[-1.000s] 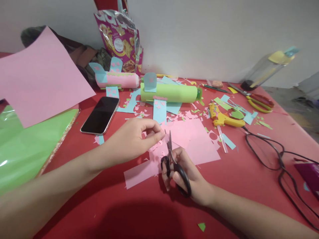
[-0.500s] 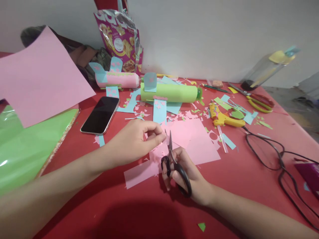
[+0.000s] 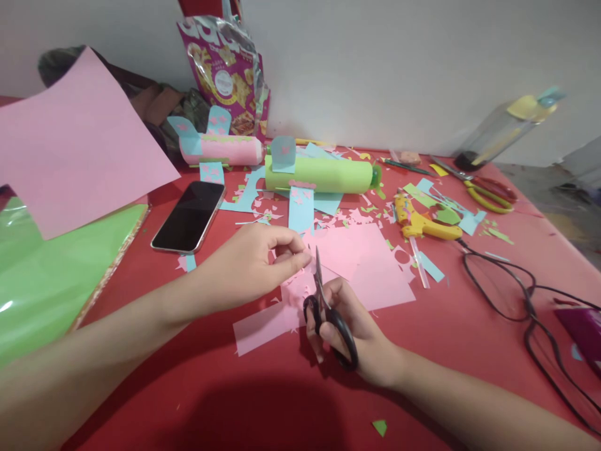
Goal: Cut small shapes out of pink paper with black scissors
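My right hand grips black-handled scissors, blades pointing up and away. My left hand pinches a tiny pink paper piece right beside the blade tips. Both hands hover over pink paper sheets lying on the red table. Behind them lie a green paper roll and a pink paper roll, each with blue paper fins.
A phone lies left of my hands. Big pink sheet and green sheets at left. Yellow glue gun with black cable, orange-green scissors, a bottle, a snack bag. Paper scraps everywhere.
Almost nothing: my left hand's pinch and the scissors shifted very slightly toward each other; the scissors tilted a little.
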